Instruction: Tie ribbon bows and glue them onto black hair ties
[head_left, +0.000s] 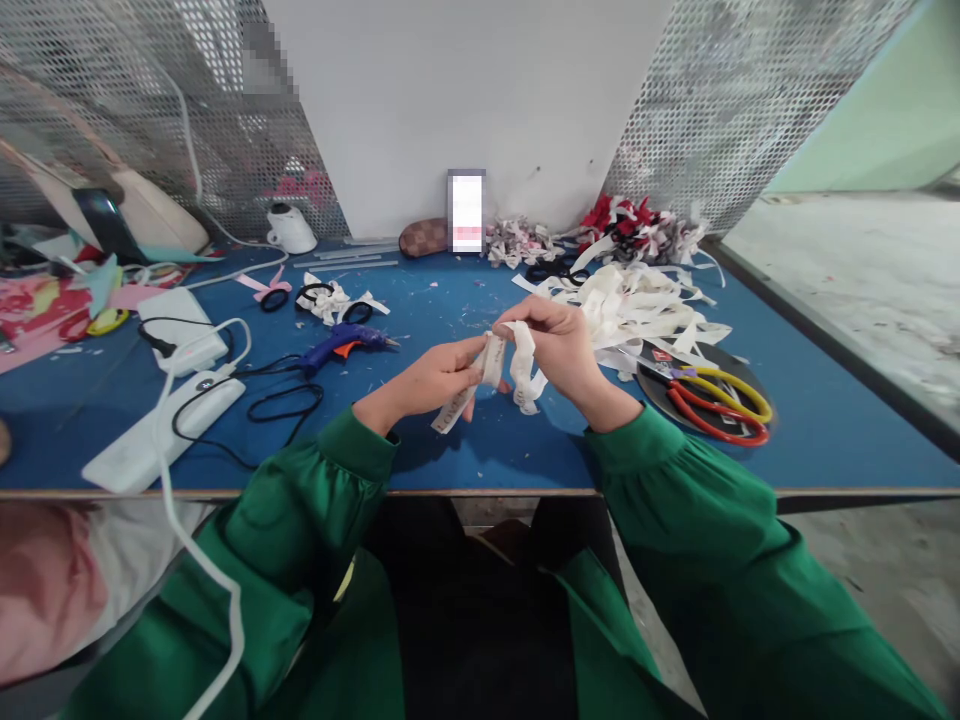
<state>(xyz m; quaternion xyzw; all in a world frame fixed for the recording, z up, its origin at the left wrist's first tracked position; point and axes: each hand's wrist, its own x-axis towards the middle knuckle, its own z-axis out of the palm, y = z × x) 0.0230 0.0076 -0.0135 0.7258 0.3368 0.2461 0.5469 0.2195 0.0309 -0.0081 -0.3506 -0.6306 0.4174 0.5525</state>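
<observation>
A cream printed ribbon (454, 408) is stretched between my hands above the blue table. My left hand (442, 378) pinches it, and one lettered end hangs below the fingers. My right hand (559, 340) pinches the ribbon close by, with a curled length (523, 370) dangling under it. Just beyond my right hand lies a loose heap of cream ribbon strips (637, 305). Left of my left hand rests a blue glue gun (349, 342) with an orange trigger, its nozzle pointing right.
Scissors (716, 402) with red and yellow handles lie on a dark round pad at right. A white power strip (165, 430) and cables occupy the left. A lit phone (466, 212) stands at the back, near red and white ribbon bundles (626, 222). Black hair ties (275, 299) sit behind the glue gun.
</observation>
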